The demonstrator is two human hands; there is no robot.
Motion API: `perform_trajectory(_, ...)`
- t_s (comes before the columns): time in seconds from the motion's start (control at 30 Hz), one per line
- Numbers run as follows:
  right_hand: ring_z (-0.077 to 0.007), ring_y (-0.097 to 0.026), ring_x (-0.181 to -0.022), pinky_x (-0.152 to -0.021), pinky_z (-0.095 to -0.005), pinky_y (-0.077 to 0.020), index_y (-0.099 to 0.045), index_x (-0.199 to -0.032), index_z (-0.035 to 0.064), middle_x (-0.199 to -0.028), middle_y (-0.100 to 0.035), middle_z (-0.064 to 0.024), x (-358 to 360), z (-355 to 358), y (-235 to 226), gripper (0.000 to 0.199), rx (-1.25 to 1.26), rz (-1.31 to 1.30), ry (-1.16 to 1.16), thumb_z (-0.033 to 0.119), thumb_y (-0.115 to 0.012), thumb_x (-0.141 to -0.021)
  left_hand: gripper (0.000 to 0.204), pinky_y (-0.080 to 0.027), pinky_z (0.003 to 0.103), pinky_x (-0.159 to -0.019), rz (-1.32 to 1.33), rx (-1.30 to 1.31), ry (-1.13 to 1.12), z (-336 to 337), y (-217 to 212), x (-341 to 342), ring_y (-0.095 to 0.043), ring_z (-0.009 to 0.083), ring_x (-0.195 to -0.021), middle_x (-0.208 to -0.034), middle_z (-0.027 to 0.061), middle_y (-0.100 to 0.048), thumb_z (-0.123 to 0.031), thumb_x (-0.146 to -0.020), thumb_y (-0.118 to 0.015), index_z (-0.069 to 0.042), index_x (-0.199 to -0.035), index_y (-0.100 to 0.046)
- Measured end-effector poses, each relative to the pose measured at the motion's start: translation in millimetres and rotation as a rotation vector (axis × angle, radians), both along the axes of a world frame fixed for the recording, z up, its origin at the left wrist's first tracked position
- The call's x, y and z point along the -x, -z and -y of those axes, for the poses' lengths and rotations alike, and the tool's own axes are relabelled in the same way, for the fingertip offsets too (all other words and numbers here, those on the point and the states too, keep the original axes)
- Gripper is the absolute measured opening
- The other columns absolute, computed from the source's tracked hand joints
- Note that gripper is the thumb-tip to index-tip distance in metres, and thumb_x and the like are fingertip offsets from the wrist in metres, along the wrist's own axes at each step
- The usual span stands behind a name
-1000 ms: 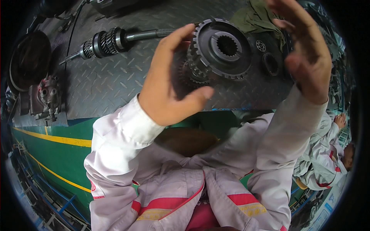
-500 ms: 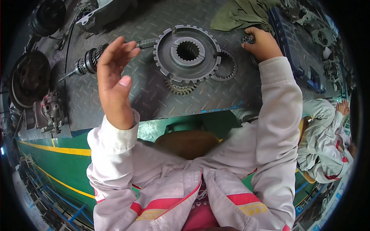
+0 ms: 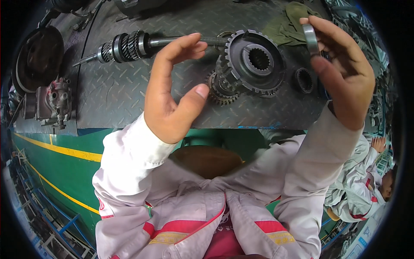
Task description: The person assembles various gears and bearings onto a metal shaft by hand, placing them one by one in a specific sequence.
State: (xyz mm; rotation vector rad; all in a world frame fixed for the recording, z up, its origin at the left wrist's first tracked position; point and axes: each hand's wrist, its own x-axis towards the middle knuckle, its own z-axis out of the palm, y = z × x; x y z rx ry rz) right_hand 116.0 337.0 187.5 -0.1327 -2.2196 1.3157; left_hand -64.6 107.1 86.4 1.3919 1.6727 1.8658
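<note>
In my right hand (image 3: 347,84), raised at the right, a narrow shiny metal ring (image 3: 311,39) is pinched between thumb and fingers. My left hand (image 3: 168,97) holds nothing; its fingers are curved and the thumb stands apart, just left of a gear assembly. This assembly carries a large grey toothed hub (image 3: 277,64) with a splined bore, above smaller gears (image 3: 224,93) partly hidden beneath it. Behind my left fingers lies a long shaft with several gears (image 3: 125,46). A small dark ring (image 3: 303,80), toothed inside, rests on the bench between the hub and my right hand.
The bench has a tread-plate metal top (image 3: 116,99). A green cloth (image 3: 286,28) lies at the back right. To the left are a round dark disc (image 3: 39,58) and a small metal housing (image 3: 55,101). Another person (image 3: 355,185) is at the far right.
My right hand has lifted off the bench with the metal ring. My left hand has moved right and nearer. The view has shifted, so the hub now appears farther right and tilted, with gears visible below.
</note>
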Motion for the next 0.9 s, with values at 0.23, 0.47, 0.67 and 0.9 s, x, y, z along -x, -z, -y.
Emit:
perform_trajectory(0.23, -0.0235, -0.058, -0.125, -0.108, -0.0328, -0.0399, -0.064, -0.126, -0.0088, -0.131, -0.064, -0.0181, 22, 27, -1, 0.053, -0.254, 0.106, -0.150, -0.013, -0.065, -0.073, 0.068, -0.038, 0.040, -0.112, -0.057, 0.012, -0.021, 5, 0, 1, -0.055, 0.0274, -0.126, -0.134, 0.0177, -0.057, -0.003, -0.080, -0.063, 0.003, -0.146, -0.045)
perform_trajectory(0.47, -0.0238, -0.059, -0.121, -0.107, -0.0325, -0.0397, -0.064, -0.126, -0.0085, -0.131, -0.064, -0.0185, 25, 32, -11, 0.054, -0.342, 0.155, -0.208, -0.009, -0.065, -0.072, 0.065, -0.040, 0.039, -0.110, -0.093, 0.007, -0.059, 8, -2, 8, -0.056, 0.0277, -0.123, -0.132, 0.0177, -0.057, -0.001, -0.079, -0.063, 0.002, -0.142, -0.048)
perform_trajectory(0.67, -0.0264, -0.058, -0.125, -0.109, -0.0334, -0.0388, -0.059, -0.133, -0.0088, -0.135, -0.062, -0.0210, 23, 27, -17, 0.053, -0.376, 0.264, -0.192, 0.005, -0.070, -0.084, 0.053, -0.045, 0.040, -0.103, -0.299, -0.004, -0.260, -1, 4, 29, -0.057, 0.0355, -0.113, -0.123, 0.0190, -0.057, 0.001, -0.077, -0.064, -0.001, -0.129, -0.058)
perform_trajectory(0.9, -0.0192, -0.062, -0.124, -0.107, -0.0306, -0.0452, -0.063, -0.137, 0.0037, -0.135, -0.065, -0.0115, 14, -54, 27, 0.041, -0.344, 0.344, 0.308, 0.004, -0.063, -0.096, 0.050, -0.042, 0.044, -0.109, -0.904, 0.269, -0.421, -39, 37, 62, -0.054, 0.0337, -0.126, -0.127, 0.0133, -0.062, -0.006, -0.077, -0.075, -0.006, -0.126, -0.063)
